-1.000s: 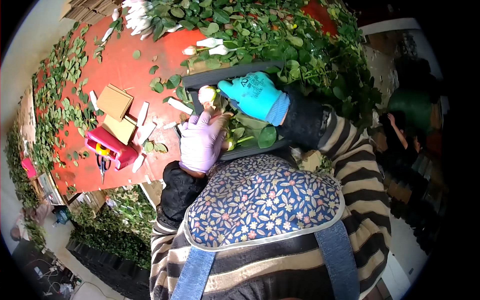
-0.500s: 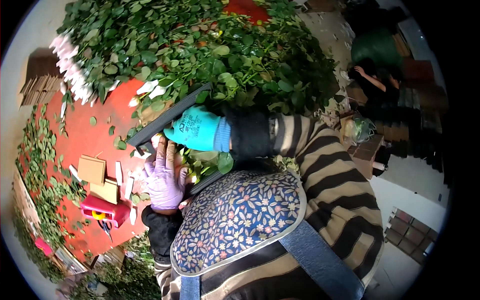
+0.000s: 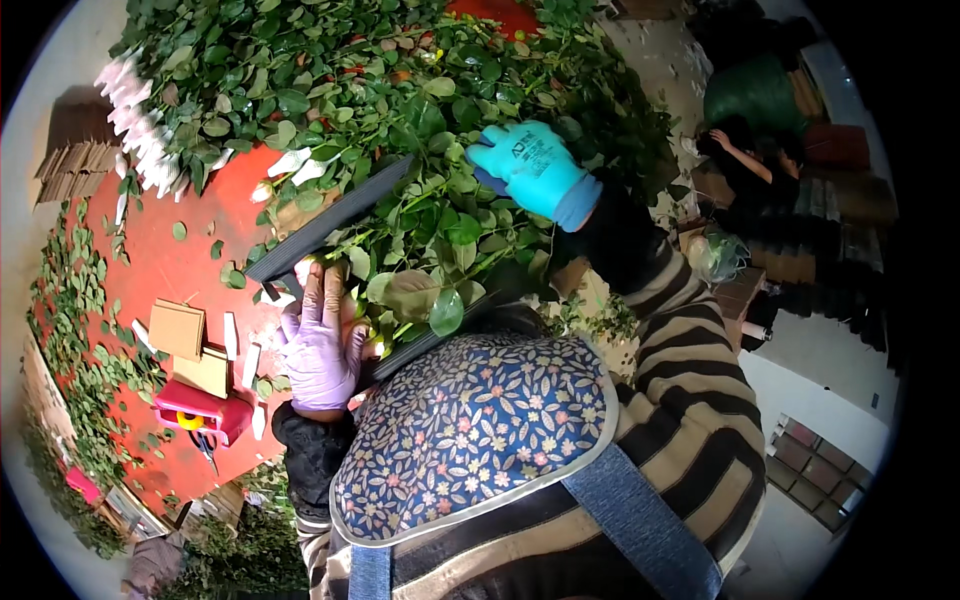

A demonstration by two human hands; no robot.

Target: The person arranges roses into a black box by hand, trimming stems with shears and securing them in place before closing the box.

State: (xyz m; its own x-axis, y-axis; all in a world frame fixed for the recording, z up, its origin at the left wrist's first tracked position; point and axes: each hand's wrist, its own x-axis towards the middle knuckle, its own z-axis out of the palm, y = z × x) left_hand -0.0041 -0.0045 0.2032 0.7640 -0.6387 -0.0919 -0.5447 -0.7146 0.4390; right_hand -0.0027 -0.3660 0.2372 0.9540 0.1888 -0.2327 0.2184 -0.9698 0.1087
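Head view: flat brown cardboard pieces [image 3: 178,328] lie on the red table [image 3: 190,250] left of the dark grey tray [image 3: 330,222], with a red tape dispenser [image 3: 200,410] just below them and white label strips [image 3: 135,130] at the top-left foliage edge. Left hand in lilac glove [image 3: 320,345] lies open, fingers flat on the tray's near-left edge; right hand in turquoise glove [image 3: 535,168] reaches into the green leafy stems [image 3: 430,220] piled over the tray, grip unclear, fingertips hidden by leaves. The tray's middle is buried under leaves, its near edge cut off by the floral apron [image 3: 470,430].

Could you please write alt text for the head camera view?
A person's left hand in a purple glove and right hand in a blue glove rest on leafy stems lying across a dark tray on a red table.
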